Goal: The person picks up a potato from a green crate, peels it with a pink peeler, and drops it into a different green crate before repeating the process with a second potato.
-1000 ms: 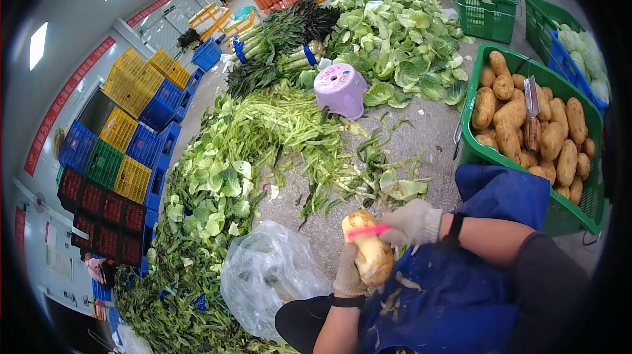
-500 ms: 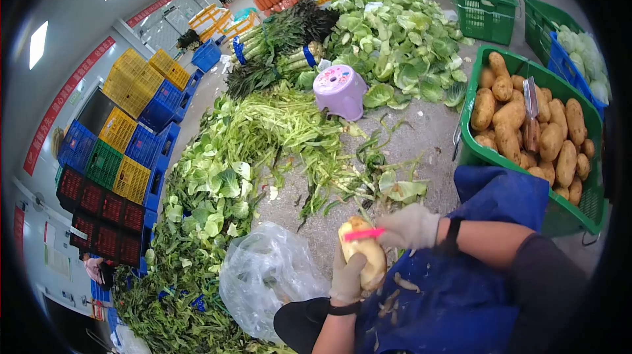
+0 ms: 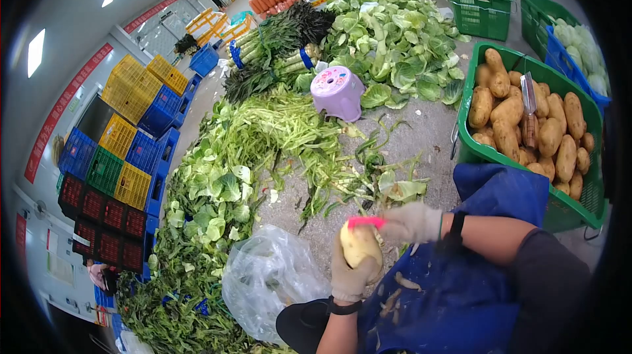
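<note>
Left fingers point(image 3: 338, 260) clasp a potato point(image 3: 359, 243), right fingers point(image 3: 396, 222) a pink peeler point(image 3: 366, 222); the red banner point(image 3: 68, 101) lettering is illegible.

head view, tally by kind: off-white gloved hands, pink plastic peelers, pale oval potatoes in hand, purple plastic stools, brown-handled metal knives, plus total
Left hand and right hand, both off-white gloved: 2
Pink plastic peeler: 1
Held pale oval potato: 1
Purple round plastic stool: 1
Brown-handled metal knife: 1
Total: 6

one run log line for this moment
left pale-gloved hand: holds pale oval potato | right pale-gloved hand: holds pink peeler at potato's top | green plastic crate: holds brown unpeeled potatoes
</note>
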